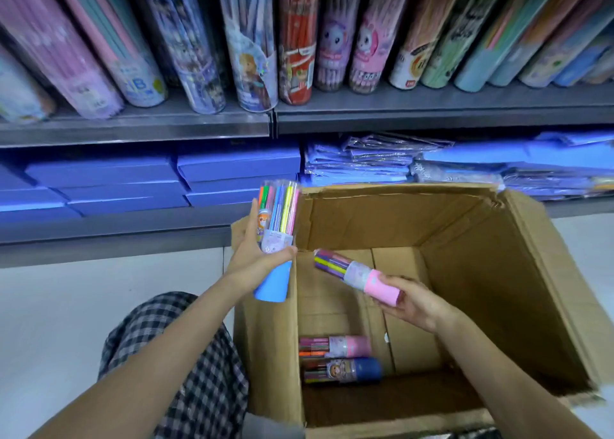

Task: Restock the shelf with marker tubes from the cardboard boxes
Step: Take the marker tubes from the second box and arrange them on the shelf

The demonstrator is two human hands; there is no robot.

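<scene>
My left hand [255, 256] grips a clear marker tube with a blue base [277, 236], held upright just left of the open cardboard box [518, 272]. My right hand [412, 300] holds a second marker tube by its pink base [357, 274], lying slanted over the box's inside. On the box floor lie two more tubes, a pink-based one [335, 345] and a blue-based one [342, 370], side by side. The grey shelf [432, 113] above carries standing tubes of pencils.
Blue flat boxes [133, 186] fill the lower shelf on the left, and wrapped blue packs [415, 163] are stacked on the right. My knee in checked trousers [186, 355] is left of the box. White floor [66, 305] spreads to the left.
</scene>
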